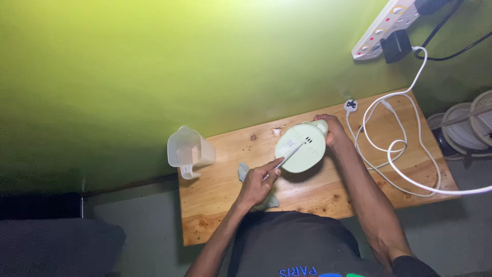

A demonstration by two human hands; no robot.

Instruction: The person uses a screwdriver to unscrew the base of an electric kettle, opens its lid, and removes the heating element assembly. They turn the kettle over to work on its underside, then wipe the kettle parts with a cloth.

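Beside the green appliance [302, 147] sit a jug [188, 152] and white cable [405, 149]

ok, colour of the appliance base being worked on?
Pale mint green appliance base, seen in the head view.

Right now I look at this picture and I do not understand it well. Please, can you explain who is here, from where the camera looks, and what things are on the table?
There is no machine here, only a person working with two bare hands. The one picture comes from a camera worn on the person's head, looking down.

The left hand holds a thin tool, its tip on the underside of a pale green appliance. The right hand steadies that appliance at its far side.

All this rests on a small wooden table against a green wall. Also on the table: a clear plastic jug, a grey cloth partly under the left hand, and a white cable with its plug. A white power strip sits by the wall above.
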